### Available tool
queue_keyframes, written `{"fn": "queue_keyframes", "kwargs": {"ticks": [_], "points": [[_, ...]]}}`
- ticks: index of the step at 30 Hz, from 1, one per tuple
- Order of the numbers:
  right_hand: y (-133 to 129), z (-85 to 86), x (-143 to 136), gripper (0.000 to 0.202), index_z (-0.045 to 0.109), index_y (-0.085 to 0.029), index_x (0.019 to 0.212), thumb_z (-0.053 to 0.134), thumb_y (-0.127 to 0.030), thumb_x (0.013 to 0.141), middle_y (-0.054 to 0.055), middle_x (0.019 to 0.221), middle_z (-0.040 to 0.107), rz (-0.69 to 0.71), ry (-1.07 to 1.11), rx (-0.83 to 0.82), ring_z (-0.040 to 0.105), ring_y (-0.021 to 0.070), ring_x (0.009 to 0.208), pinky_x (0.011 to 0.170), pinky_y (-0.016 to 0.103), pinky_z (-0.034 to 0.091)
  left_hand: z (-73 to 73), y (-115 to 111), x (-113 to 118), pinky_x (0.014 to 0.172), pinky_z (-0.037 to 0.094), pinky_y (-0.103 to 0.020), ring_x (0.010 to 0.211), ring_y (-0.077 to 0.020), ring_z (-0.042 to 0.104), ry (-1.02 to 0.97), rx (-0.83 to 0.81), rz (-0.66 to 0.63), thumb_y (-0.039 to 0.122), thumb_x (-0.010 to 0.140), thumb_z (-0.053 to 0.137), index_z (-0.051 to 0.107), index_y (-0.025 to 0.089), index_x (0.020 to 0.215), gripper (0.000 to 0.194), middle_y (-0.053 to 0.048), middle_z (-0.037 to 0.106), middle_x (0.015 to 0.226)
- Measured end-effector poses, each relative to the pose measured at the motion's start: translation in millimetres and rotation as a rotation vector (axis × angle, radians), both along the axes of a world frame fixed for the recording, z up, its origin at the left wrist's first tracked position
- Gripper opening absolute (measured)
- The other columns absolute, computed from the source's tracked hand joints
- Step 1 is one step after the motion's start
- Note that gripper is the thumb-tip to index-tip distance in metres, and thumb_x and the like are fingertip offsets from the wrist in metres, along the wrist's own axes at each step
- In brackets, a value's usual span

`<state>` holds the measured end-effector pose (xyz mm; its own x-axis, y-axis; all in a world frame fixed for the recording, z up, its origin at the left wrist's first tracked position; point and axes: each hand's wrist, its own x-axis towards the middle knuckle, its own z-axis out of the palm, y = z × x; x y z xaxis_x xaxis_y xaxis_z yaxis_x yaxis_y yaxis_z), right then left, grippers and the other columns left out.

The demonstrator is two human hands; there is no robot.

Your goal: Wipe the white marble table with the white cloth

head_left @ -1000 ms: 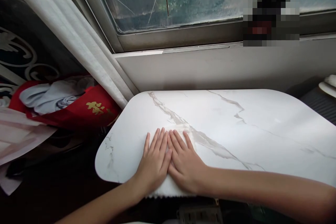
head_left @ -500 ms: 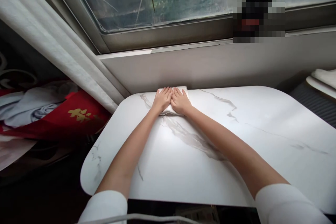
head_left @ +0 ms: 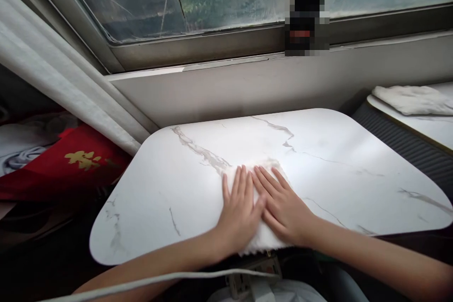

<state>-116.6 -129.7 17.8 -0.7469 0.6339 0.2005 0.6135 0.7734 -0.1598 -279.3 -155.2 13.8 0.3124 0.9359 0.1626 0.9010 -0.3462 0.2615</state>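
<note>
A white cloth (head_left: 266, 239) with a fuzzy, frayed edge lies flat near the front edge of the white marble-patterned table (head_left: 148, 184). My left hand (head_left: 239, 214) rests palm down on its left part, fingers stretched out. Beside it, my right hand (head_left: 286, 210) presses flat on the cloth's right part, fingers also extended. The two hands touch near the thumbs. Much of the cloth is hidden under them, and its near edge hangs at the table's rim.
A window (head_left: 198, 0) and sill run behind the table. To the left hang a pale curtain (head_left: 71, 85) and a red fabric (head_left: 88, 155) with gold print. At right, a folded white cloth (head_left: 414, 99) lies on another surface. A pale cord (head_left: 159, 278) crosses the foreground.
Both hands have drawn the cloth from the table's far edge back toward me, to the near edge. The view has shifted a little to the right.
</note>
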Motion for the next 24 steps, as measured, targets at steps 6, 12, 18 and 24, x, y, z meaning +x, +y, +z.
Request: {"fn": "queue_keyframes", "kwargs": {"ticks": [6,12,18,24], "points": [[-10.3,-3.9,14.6,0.062,0.014,-0.011,0.15,0.026,-0.036,0.094,0.009,0.153,0.017,-0.161,-0.025,-0.042,0.008,0.0209,0.142,0.117,0.047,0.014,8.6,7.1,8.9,0.114,0.017,-0.052,0.14,-0.0226,0.022,-0.005,-0.038,-0.134,0.035,0.098,0.023,0.019,0.021,0.149,0.053,-0.007,0.027,0.152],[122.1,0.6,-32.1,0.057,0.026,-0.003,0.145,0.018,-0.029,0.095,0.012,0.152,0.025,-0.283,-0.035,-0.089,0.018,0.0212,0.141,0.115,0.045,0.011,1.5,134.9,-5.2,0.115,0.014,-0.048,0.14,-0.023,0.023,0.08,0.043,0.105,0.022,0.094,0.023,0.035,0.01,0.142,0.051,-0.01,0.028,0.151],[225.3,-1.5,-51.1,0.054,0.031,-0.007,0.145,0.026,-0.026,0.094,0.01,0.152,0.029,-0.25,0.005,-0.044,0.022,0.0203,0.14,0.114,0.04,0.012,-3.2,230.3,-13.0,0.114,0.009,-0.049,0.14,-0.0237,0.024,0.084,0.059,0.243,0.023,0.094,0.024,0.035,0.011,0.142,0.051,-0.012,0.031,0.15],[229.7,-4.9,-45.7,0.054,0.031,-0.004,0.143,0.027,-0.026,0.095,0.015,0.152,0.027,-0.329,0.029,-0.003,0.02,0.0223,0.14,0.114,0.042,0.011,-3.9,236.8,-5.1,0.114,0.011,-0.05,0.139,-0.0244,0.024,0.087,0.083,0.267,0.024,0.094,0.025,0.035,0.012,0.142,0.051,-0.012,0.031,0.15]]}}
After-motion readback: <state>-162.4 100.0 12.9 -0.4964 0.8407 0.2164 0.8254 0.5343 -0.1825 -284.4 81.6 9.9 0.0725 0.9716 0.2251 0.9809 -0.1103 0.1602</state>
